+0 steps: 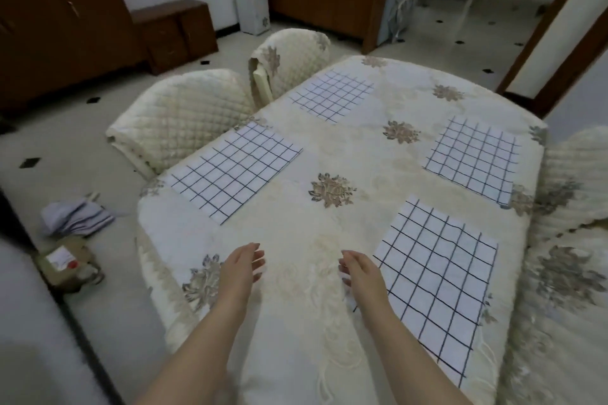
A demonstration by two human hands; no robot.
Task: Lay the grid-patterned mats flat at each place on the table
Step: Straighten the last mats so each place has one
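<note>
four white fabric mats with dark grid lines lie flat on the cream floral cloth-covered table (355, 154), two along each long side, well apart: the near-right mat (434, 293), the near-left mat (235, 171), the far-left mat (332, 94) and the far-right mat (473, 158). the left hand (241, 268) and right hand (358, 270) hang over the near end, fingers loosely curled, holding nothing; the right hand is just beside the near-right mat's edge. three cream quilted chairs stand around: the nearer left chair (184, 115), the farther left chair (292, 56) and the right chair (575, 174). one pile of grey-blue folded cloth (77, 217) lies on the floor.
</note>
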